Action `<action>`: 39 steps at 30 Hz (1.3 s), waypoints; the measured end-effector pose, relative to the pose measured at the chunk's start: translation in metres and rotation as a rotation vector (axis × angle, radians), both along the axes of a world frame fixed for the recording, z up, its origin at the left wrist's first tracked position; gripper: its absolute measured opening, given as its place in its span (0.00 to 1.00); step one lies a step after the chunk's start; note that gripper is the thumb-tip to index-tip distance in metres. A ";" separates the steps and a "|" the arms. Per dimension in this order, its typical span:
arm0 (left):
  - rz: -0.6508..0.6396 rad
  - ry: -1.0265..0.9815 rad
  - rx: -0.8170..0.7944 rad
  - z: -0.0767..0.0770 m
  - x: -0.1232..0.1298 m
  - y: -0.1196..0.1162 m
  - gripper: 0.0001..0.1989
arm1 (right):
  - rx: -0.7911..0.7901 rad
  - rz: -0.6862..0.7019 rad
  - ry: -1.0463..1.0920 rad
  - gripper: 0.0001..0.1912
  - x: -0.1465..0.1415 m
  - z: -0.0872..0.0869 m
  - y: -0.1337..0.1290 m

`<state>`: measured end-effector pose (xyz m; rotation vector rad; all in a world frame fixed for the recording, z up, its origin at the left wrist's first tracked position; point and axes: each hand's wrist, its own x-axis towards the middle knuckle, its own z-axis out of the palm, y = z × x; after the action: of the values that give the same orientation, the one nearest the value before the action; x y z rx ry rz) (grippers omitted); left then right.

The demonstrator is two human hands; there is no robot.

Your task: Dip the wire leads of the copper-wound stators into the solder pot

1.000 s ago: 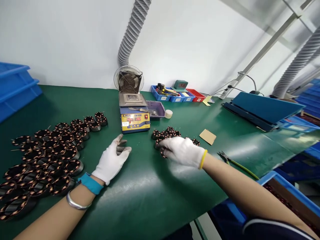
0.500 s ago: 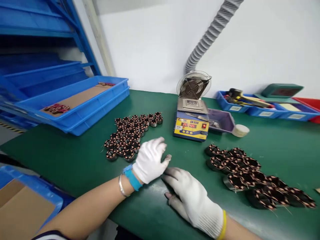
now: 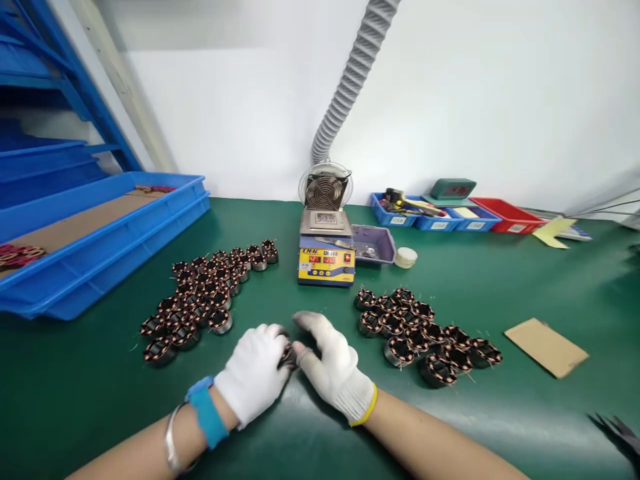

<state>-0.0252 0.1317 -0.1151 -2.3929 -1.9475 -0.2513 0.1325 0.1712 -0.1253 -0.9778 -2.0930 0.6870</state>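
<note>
Grip, left hand: white-gloved left hand (image 3: pixel 257 375) has its fingers curled round a wound ring (image 3: pixel 287 357), partly hidden by the glove
Grip, right hand: white-gloved right hand (image 3: pixel 333 370) open, thumb and forefinger spread apart; thumb tip right beside the held ring, contact can't tell
Held ring position: between the two hands, low over the green table (image 3: pixel 280 447), in front of the yellow-and-blue unit (image 3: pixel 327 267); whether it touches the table, can't tell
Left ring cluster: many black rings with copper windings (image 3: pixel 220 320), packed close together on the table, beyond and left of the left hand
Right ring cluster: similar rings, smaller group (image 3: pixel 371 323), right of the right hand, loose wire ends sticking out
Unit: lit red digits on front, metal plate on top, round fan (image 3: pixel 324 193) behind, grey duct (image 3: pixel 345 90) above
Beside unit: purple tray (image 3: pixel 375 241) with small bits in it, then white round container (image 3: pixel 405 257)
Back row: blue bins (image 3: pixel 431 223), one with tools, next to red bin (image 3: pixel 510 215); green display box (image 3: pixel 453 189) behind the blue ones
Right side: cardboard piece (image 3: pixel 547 347) flat on table, dark tool tips (image 3: pixel 620 430) at lower edge
Left side: stacked blue crates (image 3: pixel 165 230) with reddish parts inside
Wrists: teal band (image 3: pixel 207 415) and silver bangle (image 3: pixel 171 440) on left, yellow glove cuff (image 3: pixel 369 408) on right
</note>
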 end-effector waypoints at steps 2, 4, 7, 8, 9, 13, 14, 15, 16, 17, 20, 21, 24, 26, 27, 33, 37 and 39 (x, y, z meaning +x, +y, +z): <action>-0.078 -0.023 -0.051 0.001 0.013 0.025 0.10 | 0.024 -0.124 0.067 0.22 0.006 -0.001 0.004; -0.109 -0.066 -0.036 0.000 0.020 0.047 0.10 | 0.107 -0.163 0.068 0.22 0.014 0.003 0.009; -0.099 -0.134 -0.003 -0.006 0.020 0.064 0.09 | 0.247 -0.181 -0.026 0.23 0.025 0.023 0.025; -0.103 -0.143 0.005 -0.008 0.019 0.066 0.09 | 0.272 -0.221 -0.077 0.23 0.027 0.033 0.035; -0.113 -0.145 0.013 -0.009 0.018 0.066 0.09 | 0.286 -0.272 -0.138 0.23 0.029 0.043 0.047; -0.136 -0.153 0.032 -0.010 0.016 0.061 0.08 | 0.255 -0.431 -0.498 0.25 0.027 0.077 0.105; -0.140 -0.159 0.031 -0.010 0.017 0.060 0.08 | 0.246 -0.432 -0.596 0.25 0.025 0.081 0.117; -0.142 -0.165 0.029 -0.010 0.017 0.060 0.07 | 0.247 -0.427 -0.679 0.25 0.023 0.083 0.126; -0.142 -0.168 0.025 -0.009 0.017 0.060 0.07 | 0.254 -0.422 -0.745 0.24 0.022 0.084 0.132; -0.140 -0.169 0.018 -0.009 0.017 0.061 0.06 | 0.267 -0.414 -0.791 0.23 0.022 0.083 0.135; -0.136 -0.169 -0.009 -0.009 0.018 0.063 0.06 | 0.283 -0.397 -0.777 0.18 0.027 0.075 0.140; -0.138 -0.171 -0.017 -0.009 0.018 0.063 0.06 | 0.265 -0.398 -0.704 0.17 0.030 0.073 0.143; -0.141 -0.185 -0.032 -0.010 0.018 0.064 0.06 | 0.103 -0.438 -0.305 0.16 0.046 0.074 0.163; -0.140 -0.198 -0.038 -0.011 0.018 0.064 0.07 | -0.035 -0.485 -0.091 0.17 0.056 0.080 0.185; -0.139 -0.204 -0.040 -0.012 0.018 0.064 0.07 | -0.087 -0.507 -0.046 0.18 0.060 0.084 0.197; -0.129 -0.227 -0.046 -0.013 0.018 0.065 0.06 | -0.151 -0.579 -0.161 0.14 0.055 0.107 0.247; -0.129 -0.228 -0.049 -0.013 0.018 0.065 0.06 | -0.145 -0.574 -0.261 0.11 0.041 0.109 0.253; -0.124 -0.227 -0.052 -0.013 0.018 0.066 0.06 | -0.143 -0.559 -0.293 0.11 0.039 0.110 0.250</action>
<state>-0.0075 0.1973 -0.1276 -2.6258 -1.9148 -0.5051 0.1713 0.4208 -0.0158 -1.7403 -1.8811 0.4221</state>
